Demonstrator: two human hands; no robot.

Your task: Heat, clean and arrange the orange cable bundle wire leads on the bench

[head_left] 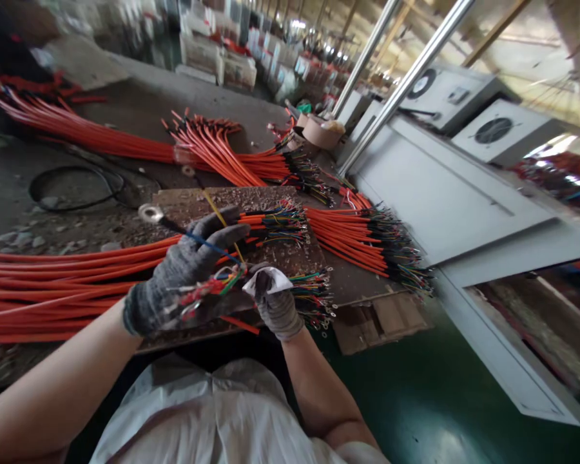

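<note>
My left hand (188, 254), in a grey knitted glove, is closed around loose wires, though its forefingers reach outward. A blue wire (207, 243) with a large ring terminal (151, 213) crosses those fingers. A yellow wire (216, 209) rises away from me, ending in another ring terminal (188, 171). Thin wires with red ends (200, 295) are bunched by the palm, partly blurred. My right hand (278, 309), also gloved, pinches a white, paper-like piece (270, 280) where the wires meet; its exact kind is unclear. Whether that hand also grips the cable is hidden.
Orange cables (67, 283) lie along the left of the worktable, over a worn board (188, 196). More orange bundles (348, 235) with stripped ends lie beyond. Tape rolls (321, 132), a metal post (406, 84) and a grey cabinet (444, 180) stand farther right.
</note>
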